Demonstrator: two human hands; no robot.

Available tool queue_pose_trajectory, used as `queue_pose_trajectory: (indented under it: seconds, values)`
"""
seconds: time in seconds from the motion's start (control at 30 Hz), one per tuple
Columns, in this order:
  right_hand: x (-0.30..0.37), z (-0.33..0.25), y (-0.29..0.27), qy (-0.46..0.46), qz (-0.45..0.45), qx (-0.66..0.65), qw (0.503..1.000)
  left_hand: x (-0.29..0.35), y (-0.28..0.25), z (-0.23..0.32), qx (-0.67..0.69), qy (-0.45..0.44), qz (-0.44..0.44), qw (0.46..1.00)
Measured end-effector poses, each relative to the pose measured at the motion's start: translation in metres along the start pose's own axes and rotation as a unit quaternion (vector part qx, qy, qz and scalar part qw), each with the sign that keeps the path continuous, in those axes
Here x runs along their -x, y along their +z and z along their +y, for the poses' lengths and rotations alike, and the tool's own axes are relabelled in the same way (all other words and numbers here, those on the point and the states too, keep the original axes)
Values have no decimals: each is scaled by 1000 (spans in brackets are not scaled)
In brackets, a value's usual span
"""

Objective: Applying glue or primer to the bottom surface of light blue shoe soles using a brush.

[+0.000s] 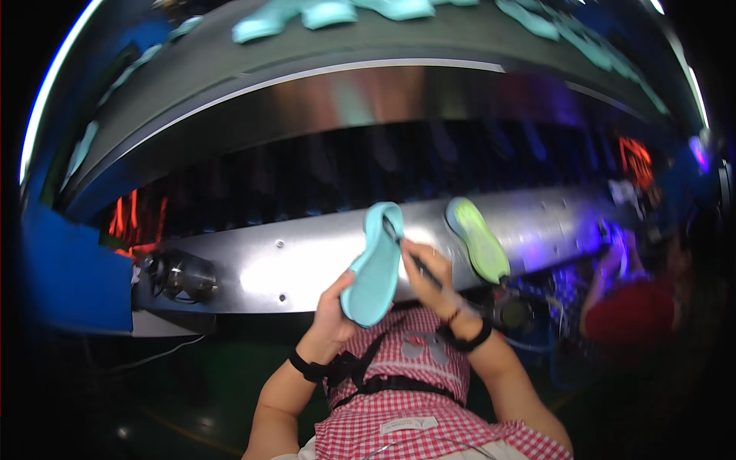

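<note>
A turquoise shoe sole (376, 280) is tilted up over the near edge of the metal ledge, its inner side facing me. My left hand (335, 313) is closed on its lower left edge. In my right hand (431, 277) is a thin dark-handled brush (420, 264), pinched between the fingers. The brush's dark tip reaches into the narrower far end of the sole and seems to touch the inner surface. To the right, a yellow-green sole with a light blue end (481, 244) lies on the ledge, apart from both hands.
The shiny metal ledge (245, 264) runs across in front of me, with a metal pot (188, 276) at its left. Beyond it, a dark conveyor belt (429, 42) carries several turquoise soles (330, 14). Red glowing bars (126, 226) show at left. A co-worker in red headwear (630, 310) is at right.
</note>
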State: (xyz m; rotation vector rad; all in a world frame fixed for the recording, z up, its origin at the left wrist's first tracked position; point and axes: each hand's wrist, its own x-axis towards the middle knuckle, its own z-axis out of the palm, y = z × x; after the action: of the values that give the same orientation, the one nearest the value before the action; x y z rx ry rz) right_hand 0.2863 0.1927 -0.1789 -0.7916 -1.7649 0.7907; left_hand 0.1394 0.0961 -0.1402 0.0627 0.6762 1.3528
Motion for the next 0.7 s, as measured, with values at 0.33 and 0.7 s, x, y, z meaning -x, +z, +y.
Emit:
queue_pose_trajectory:
  seconds: [0.33,0.7]
  values:
    - [14,-42,-61,190,-105,-538,815,43,11,55,-75,139,-98,983]
    - [27,-3,-70,298,10,-579,759,77,58,373,282,592,-72,752]
